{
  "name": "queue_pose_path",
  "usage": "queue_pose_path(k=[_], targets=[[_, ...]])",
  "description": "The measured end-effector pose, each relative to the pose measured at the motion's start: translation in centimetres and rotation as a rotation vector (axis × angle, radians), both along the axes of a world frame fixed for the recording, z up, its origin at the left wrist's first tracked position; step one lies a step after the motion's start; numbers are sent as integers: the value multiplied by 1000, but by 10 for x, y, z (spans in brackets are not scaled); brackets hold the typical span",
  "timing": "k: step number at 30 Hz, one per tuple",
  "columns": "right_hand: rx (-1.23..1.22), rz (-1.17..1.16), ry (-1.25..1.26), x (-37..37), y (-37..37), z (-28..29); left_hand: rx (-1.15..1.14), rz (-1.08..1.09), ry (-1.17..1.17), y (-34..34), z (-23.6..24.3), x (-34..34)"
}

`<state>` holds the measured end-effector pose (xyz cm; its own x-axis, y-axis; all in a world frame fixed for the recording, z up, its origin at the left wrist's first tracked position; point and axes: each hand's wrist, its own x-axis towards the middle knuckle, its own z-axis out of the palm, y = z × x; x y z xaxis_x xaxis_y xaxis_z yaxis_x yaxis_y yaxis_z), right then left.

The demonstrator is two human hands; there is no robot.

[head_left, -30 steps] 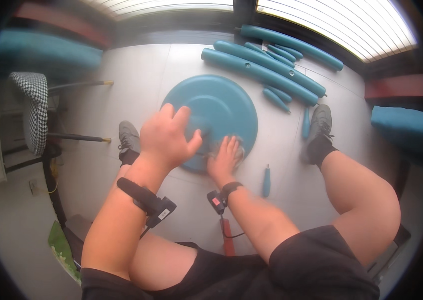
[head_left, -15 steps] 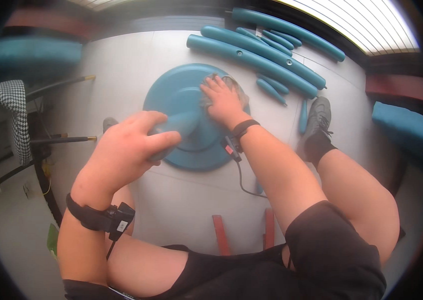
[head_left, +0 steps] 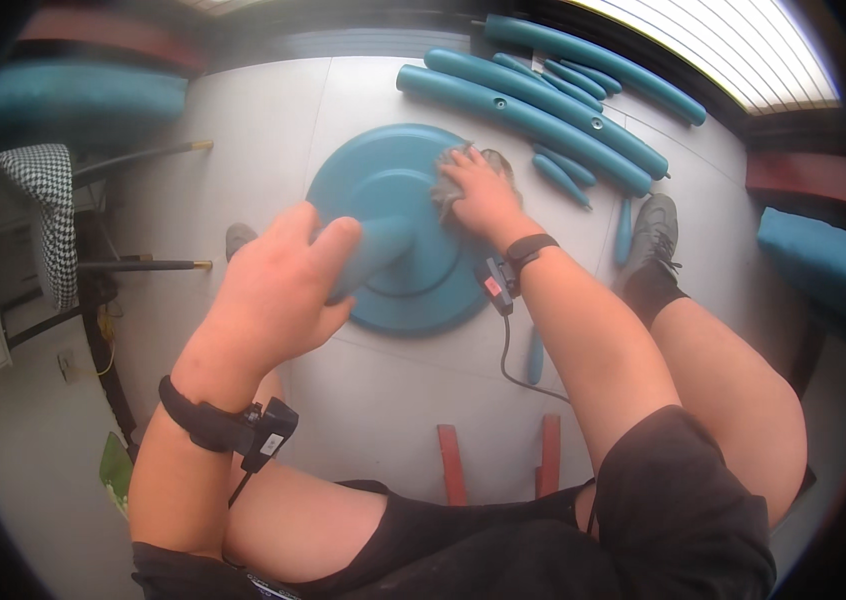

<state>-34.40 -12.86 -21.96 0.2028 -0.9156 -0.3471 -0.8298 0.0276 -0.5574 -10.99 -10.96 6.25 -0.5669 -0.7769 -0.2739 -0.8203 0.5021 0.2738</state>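
A round teal base [head_left: 358,165] with a raised ring lies on the floor, and a thick teal post [head_left: 383,248] rises from its middle toward me. My left hand [head_left: 278,285] is closed around the post's upper end, with the thumb on the near side. At the base's far right rim, my right hand [head_left: 483,198] presses a crumpled grey-brown cloth [head_left: 451,192] against the surface. Its fingers lie over the cloth, which bunches out on both sides of them.
Several long teal poles [head_left: 533,120] and shorter teal pegs [head_left: 561,180] lie at the far right. My shoe [head_left: 651,235] stands beside them. A cable [head_left: 508,360] trails from my right wrist. Red legs [head_left: 451,465] stand close to me; a checkered cloth [head_left: 48,220] hangs at the left.
The whole view has shifted slightly, moving the scene rightward. My right hand has slid the cloth outward to the base's right rim. My left hand stays on the post, turned a little.
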Motion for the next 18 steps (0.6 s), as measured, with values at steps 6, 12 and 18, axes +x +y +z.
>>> queue_pose_path(k=[6,12,18], targets=[[-25,114,66,1,-17,5,-105,84,-119,-3,-1,-2],[14,136,83,5,-19,13,-90,201,-246,0,-3,-13],[-93,49,104,14,3,4,126,355,-417,-7,3,-48]])
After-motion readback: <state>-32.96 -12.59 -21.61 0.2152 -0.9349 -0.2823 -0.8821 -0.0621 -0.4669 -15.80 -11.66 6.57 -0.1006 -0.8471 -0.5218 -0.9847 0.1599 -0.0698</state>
